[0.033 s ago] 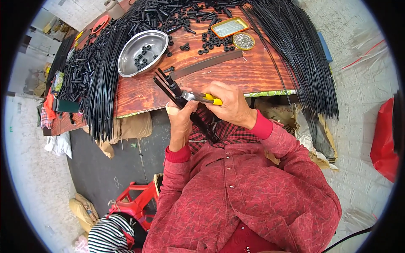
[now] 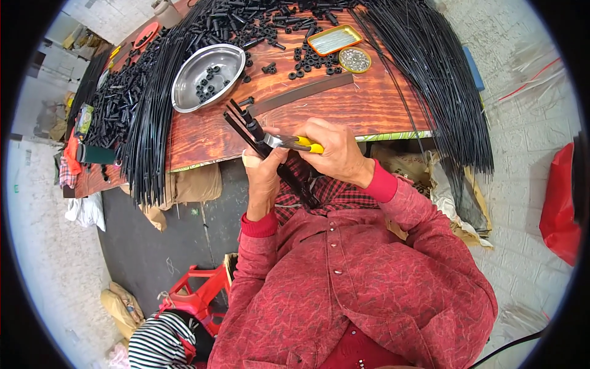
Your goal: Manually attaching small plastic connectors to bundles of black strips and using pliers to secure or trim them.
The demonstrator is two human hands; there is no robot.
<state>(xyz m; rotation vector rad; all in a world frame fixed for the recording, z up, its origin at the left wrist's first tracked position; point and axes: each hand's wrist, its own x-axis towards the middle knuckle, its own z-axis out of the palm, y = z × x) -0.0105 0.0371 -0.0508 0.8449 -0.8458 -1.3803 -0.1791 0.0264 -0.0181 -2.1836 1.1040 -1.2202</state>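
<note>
My left hand point(image 2: 264, 174) is closed round a black plastic rod assembly point(image 2: 253, 128), whose prongs point up and away to the left. Its lower part runs down toward my lap. Yellow-handled pliers point(image 2: 309, 145) are gripped in my right hand point(image 2: 337, 149). Their metal jaws lie against the black assembly, right beside my left thumb. What the jaws pinch, if anything, is too small to make out. Just beyond the prongs, a short black fitting point(image 2: 246, 101) lies on the table.
On the wooden table point(image 2: 393, 101) stand a metal bowl point(image 2: 184, 92) with black rings, a yellow-rimmed tray point(image 2: 335, 40) of thin pins, and a round tin point(image 2: 355, 59). A brown bar point(image 2: 301, 93) lies nearby. Bundles of black rods point(image 2: 430, 67) overhang the edge. A red stool point(image 2: 196, 286) stands left.
</note>
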